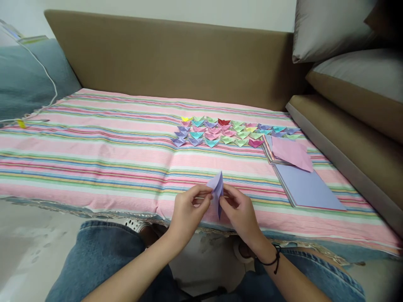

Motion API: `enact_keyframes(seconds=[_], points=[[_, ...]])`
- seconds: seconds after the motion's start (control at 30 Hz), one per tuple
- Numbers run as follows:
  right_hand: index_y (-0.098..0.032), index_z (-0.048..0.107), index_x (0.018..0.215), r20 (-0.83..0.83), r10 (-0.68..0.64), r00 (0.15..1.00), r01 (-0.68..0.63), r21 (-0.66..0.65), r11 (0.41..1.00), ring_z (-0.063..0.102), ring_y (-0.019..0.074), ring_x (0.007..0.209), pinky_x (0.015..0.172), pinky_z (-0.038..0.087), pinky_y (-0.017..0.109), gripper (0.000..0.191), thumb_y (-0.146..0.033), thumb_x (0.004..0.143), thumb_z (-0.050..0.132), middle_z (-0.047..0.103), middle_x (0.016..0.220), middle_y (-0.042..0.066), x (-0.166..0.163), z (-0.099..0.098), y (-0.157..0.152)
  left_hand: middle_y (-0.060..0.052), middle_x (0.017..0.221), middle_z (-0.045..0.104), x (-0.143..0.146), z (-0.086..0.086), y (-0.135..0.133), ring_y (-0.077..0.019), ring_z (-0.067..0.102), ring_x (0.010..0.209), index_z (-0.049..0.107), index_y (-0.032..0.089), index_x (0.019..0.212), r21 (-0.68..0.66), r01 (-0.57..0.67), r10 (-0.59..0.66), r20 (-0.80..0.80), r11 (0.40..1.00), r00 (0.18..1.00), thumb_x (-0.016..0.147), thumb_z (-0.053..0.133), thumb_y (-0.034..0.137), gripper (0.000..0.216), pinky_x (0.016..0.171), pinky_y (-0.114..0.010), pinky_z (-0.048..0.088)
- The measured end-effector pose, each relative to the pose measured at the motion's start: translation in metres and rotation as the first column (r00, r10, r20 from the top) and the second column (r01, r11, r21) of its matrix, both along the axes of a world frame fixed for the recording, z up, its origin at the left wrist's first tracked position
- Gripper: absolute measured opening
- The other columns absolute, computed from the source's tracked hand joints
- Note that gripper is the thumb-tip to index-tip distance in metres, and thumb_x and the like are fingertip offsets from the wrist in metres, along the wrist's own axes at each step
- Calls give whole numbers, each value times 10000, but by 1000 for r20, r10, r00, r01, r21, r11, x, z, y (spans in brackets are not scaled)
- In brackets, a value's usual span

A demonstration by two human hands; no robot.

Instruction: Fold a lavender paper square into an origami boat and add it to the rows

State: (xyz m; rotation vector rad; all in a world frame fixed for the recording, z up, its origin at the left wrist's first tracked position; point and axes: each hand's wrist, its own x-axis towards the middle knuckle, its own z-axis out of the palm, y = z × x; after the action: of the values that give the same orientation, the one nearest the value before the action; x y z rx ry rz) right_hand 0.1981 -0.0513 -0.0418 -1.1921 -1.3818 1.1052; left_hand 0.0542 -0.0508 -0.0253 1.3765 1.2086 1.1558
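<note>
A small folded piece of lilac paper (217, 189) is held upright between both my hands above the near edge of the striped cloth (110, 163). My left hand (188, 214) pinches its left side with thumb and fingers closed. My right hand (239, 214), with a black band on its wrist, pinches the right side. Further back on the cloth lie several small folded paper shapes (226, 132) in rows, in purple, pink, green, blue, yellow and red.
A stack of square paper sheets (307, 188), lilac on top with a loose pink sheet (291, 153) over its far end, lies at the right. A brown backrest (176, 58) runs behind. Brown and grey cushions (352, 84) sit right; a white cable (44, 71) lies at the left.
</note>
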Motion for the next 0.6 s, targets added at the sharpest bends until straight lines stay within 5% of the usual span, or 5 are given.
enact_keyframes(seconds=[0.13,0.3,0.37,0.47,0.6], points=[[-219,675,1023,-52,-50,997,49,-6,999,665,223,912,814,523,346,250,-217,786,593,711,992,55,2,-7,7,-50,879,712,-1,-1,1,-189,666,840,667,197,892,44,51,-45,-115,998,992,811,580,223,122,700,-266,522],[-209,692,916,-267,-116,957,66,-189,980,687,222,796,709,540,336,220,-278,707,695,739,876,54,11,-9,18,-72,1064,649,-14,-1,12,-233,580,1034,689,247,966,261,-4,70,-243,965,967,773,629,202,207,814,-328,484],[-203,696,911,-341,-130,931,41,-256,966,686,219,771,665,536,319,250,-286,676,722,742,862,57,14,-5,19,-74,1178,604,-20,0,16,-243,538,1119,678,270,1037,266,53,3,-208,962,978,748,662,200,298,849,-338,482],[-197,708,872,-394,-117,911,-6,-296,955,680,212,736,633,529,305,271,-288,621,758,742,835,58,16,5,17,-68,1092,660,-25,1,20,-220,616,972,678,265,1061,192,136,-108,-150,972,983,719,702,208,348,790,-320,511],[-208,714,829,-413,-56,909,-79,-303,950,663,186,674,608,520,288,255,-299,596,760,738,792,41,17,11,14,-38,854,721,-24,2,19,-175,648,700,719,251,982,113,112,-103,-87,987,991,672,743,202,315,707,-301,527]])
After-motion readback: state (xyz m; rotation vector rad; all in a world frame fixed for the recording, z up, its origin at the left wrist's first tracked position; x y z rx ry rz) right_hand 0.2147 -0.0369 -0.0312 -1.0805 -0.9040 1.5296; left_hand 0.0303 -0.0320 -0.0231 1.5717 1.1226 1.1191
